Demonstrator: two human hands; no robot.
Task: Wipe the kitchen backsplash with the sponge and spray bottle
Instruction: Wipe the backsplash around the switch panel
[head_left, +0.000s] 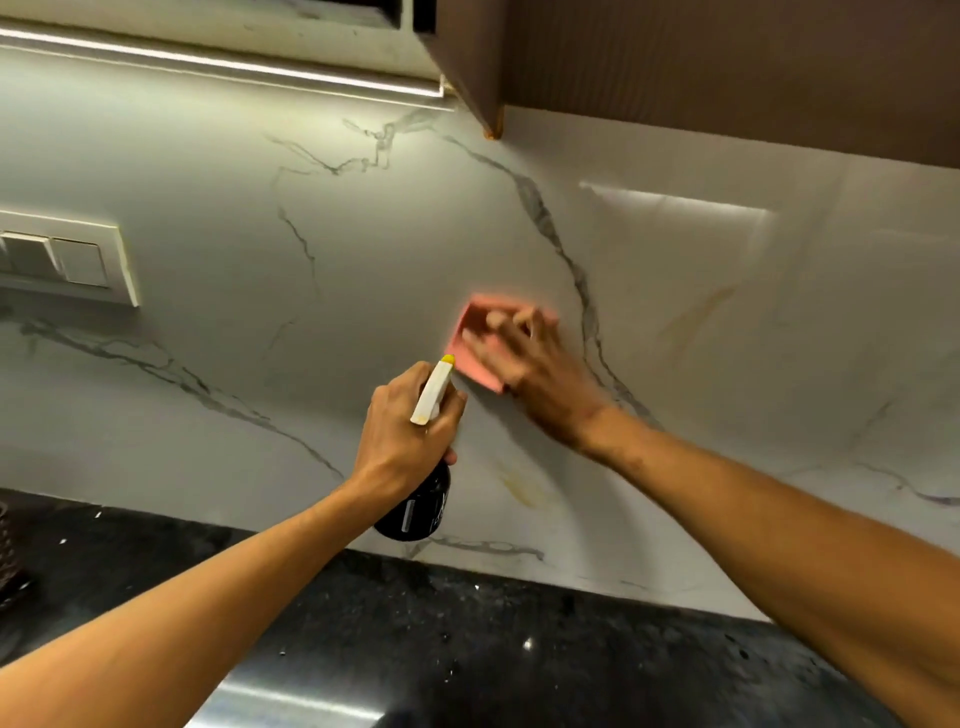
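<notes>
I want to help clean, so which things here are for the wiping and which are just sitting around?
For the job: sponge, spray bottle, backsplash, right hand, left hand.
Just there: wall switches, countertop, cabinet.

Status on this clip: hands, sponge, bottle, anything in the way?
Left hand grips spray bottle, nozzle near pink sponge. Right hand presses it flat on backsplash, motion-blurred. Yellowish streak below; nothing blocking.
</notes>
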